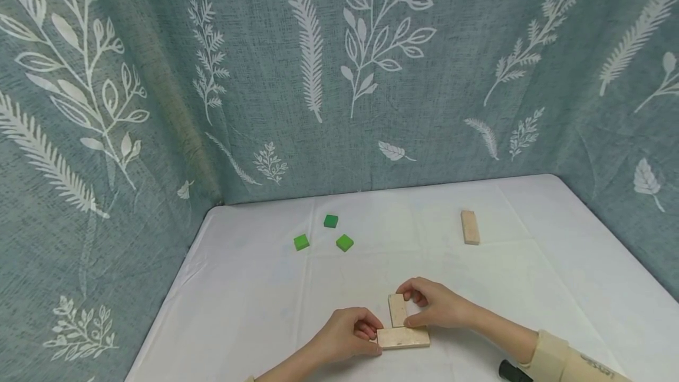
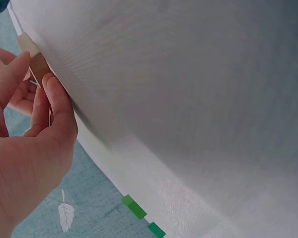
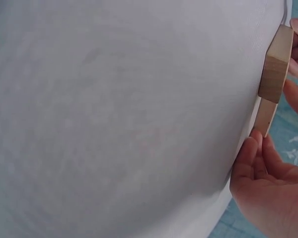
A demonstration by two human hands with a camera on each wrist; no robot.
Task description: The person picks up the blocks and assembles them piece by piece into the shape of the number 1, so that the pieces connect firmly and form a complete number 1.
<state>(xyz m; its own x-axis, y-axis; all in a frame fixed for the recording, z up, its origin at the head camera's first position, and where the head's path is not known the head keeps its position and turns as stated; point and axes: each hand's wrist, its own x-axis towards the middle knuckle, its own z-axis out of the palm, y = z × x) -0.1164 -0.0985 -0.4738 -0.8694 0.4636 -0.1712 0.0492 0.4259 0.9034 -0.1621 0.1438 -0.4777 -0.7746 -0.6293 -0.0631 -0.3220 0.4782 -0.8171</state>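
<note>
Two pale wooden blocks lie on the white cloth near the front, set together at roughly a right angle. One wooden block (image 1: 403, 339) lies crosswise, and my left hand (image 1: 345, 335) pinches its left end. The second wooden block (image 1: 396, 310) points away from me, its near end right at the crosswise one. My right hand (image 1: 440, 305) grips this second block, fingers at its far end and thumb by its near end. In the right wrist view the crosswise block (image 3: 275, 74) meets the second block (image 3: 264, 118) end to side.
Three small green blocks, one darker (image 1: 331, 221) and two lighter (image 1: 301, 242), lie at the back left. Another wooden block (image 1: 470, 227) rests at the back right. A black cylindrical object (image 1: 513, 371) shows beneath the right sleeve. Patterned curtains (image 1: 339, 75) surround the table's far sides.
</note>
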